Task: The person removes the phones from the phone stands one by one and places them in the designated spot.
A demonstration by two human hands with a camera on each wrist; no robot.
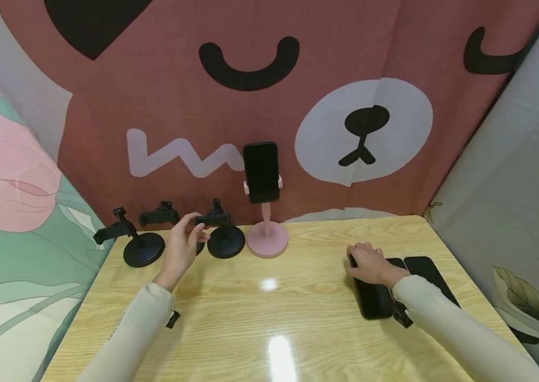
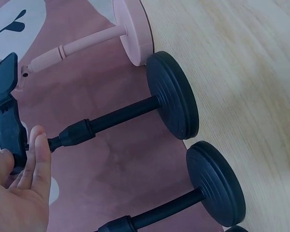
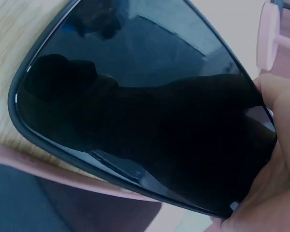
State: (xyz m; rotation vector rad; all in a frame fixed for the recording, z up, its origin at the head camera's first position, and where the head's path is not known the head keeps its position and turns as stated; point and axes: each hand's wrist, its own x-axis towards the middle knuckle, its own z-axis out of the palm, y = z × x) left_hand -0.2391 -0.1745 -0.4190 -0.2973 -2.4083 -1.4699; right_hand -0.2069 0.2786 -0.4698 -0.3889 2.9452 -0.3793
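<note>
My left hand (image 1: 184, 239) pinches the lower end of the holder on a black phone stand (image 1: 225, 242), thumb on one side and fingers behind. The left wrist view shows that hand (image 2: 24, 193) at the holder (image 2: 10, 130), with the stand's stem running to its round base (image 2: 171, 96). On the right side of the table, my right hand (image 1: 369, 263) grips the far end of a black smartphone (image 1: 374, 301). Its dark, glossy screen (image 3: 145, 130) fills most of the right wrist view, with the right hand (image 3: 268, 179) curled over one end.
Two more black stands, one at far left (image 1: 144, 249) and one partly behind my left hand, line the back edge. A pink stand (image 1: 267, 241) beside them holds an upright phone (image 1: 262, 172). Another phone (image 1: 429, 270) lies at the right. A printed cloth (image 1: 178, 106) hangs behind.
</note>
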